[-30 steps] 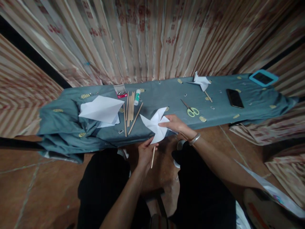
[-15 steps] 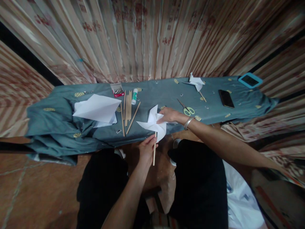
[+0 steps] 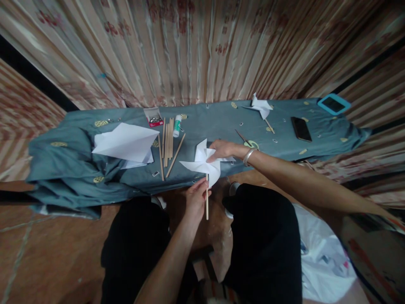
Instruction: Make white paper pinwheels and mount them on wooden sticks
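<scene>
A white paper pinwheel (image 3: 212, 171) on a thin wooden stick (image 3: 207, 207) is held upright at the table's front edge. My left hand (image 3: 196, 196) is closed around the stick, just below the paper blades. With its thumb on the pinwheel's middle, my right hand (image 3: 220, 150) grips the paper from the right; its other fingers are partly hidden behind the blades. Right of that hand lie green-handled scissors (image 3: 251, 145), partly covered by my wrist. Left of the pinwheel are several loose wooden sticks (image 3: 168, 143) and a glue stick (image 3: 177, 126).
On the cloth-covered table (image 3: 209, 122) are a stack of white paper (image 3: 126, 141), a red box of small metal pins (image 3: 154, 120), a second pinwheel (image 3: 261, 106), a phone (image 3: 301, 129) and a blue-framed device (image 3: 333, 104). A curtain (image 3: 196, 55) hangs behind. A white bag (image 3: 322, 257) lies at lower right.
The view has shifted slightly. My right forearm now covers more of the scissors. Both hands keep their hold on the pinwheel, and its stick stands a little straighter.
</scene>
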Action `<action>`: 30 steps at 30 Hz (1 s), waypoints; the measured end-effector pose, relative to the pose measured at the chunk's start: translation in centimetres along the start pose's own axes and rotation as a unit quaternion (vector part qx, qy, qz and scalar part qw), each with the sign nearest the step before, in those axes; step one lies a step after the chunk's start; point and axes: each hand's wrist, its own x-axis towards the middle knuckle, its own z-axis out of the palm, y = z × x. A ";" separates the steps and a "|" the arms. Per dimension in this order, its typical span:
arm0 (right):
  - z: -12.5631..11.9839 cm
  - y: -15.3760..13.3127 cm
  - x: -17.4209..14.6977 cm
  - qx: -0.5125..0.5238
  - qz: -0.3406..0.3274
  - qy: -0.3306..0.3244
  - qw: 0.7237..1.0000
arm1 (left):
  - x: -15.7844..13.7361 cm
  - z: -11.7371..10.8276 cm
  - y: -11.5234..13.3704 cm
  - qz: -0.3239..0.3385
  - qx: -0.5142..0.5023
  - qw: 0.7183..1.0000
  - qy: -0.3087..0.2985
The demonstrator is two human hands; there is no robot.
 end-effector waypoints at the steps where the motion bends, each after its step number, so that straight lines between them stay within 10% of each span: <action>1: 0.0 -0.1 -0.1 0.005 0.003 -0.003 1.000 | 0.0 0.0 0.0 -0.001 -0.001 1.000 0.000; 30: -0.8 -1.1 0.1 -0.118 0.028 -0.098 0.988 | -0.4 0.1 0.2 -0.021 -0.016 1.000 -0.007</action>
